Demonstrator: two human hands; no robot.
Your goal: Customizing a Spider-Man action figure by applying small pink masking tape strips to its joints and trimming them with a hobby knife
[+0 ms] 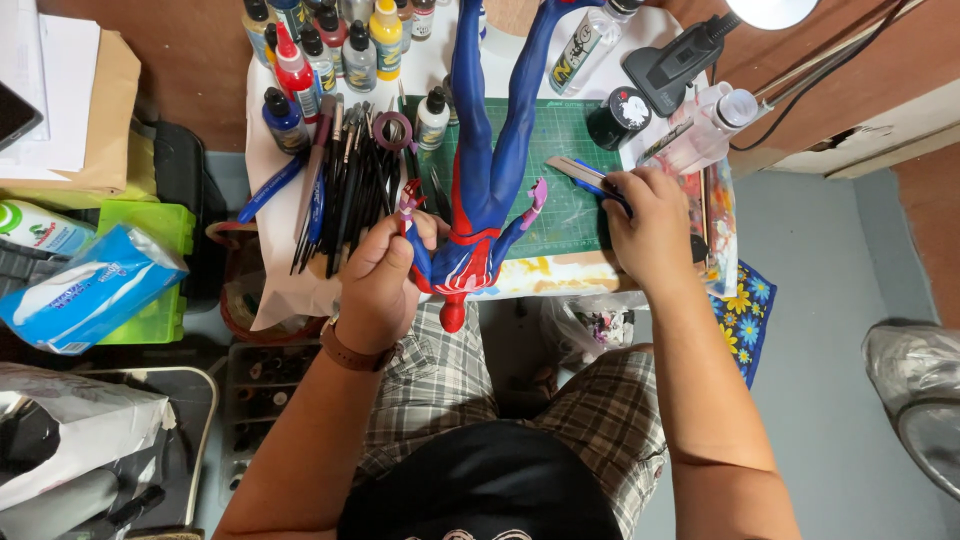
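Figurine [478, 215] clasped in left hand [385, 275] fingers; right hand [650, 225] fingers around blue knife [590, 180].

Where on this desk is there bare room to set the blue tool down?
One bare patch: the green cutting mat between the figure's legs and the black jar, just ahead of the right hand. Left of the figure is crowded: brushes and paint bottles by the left hand.
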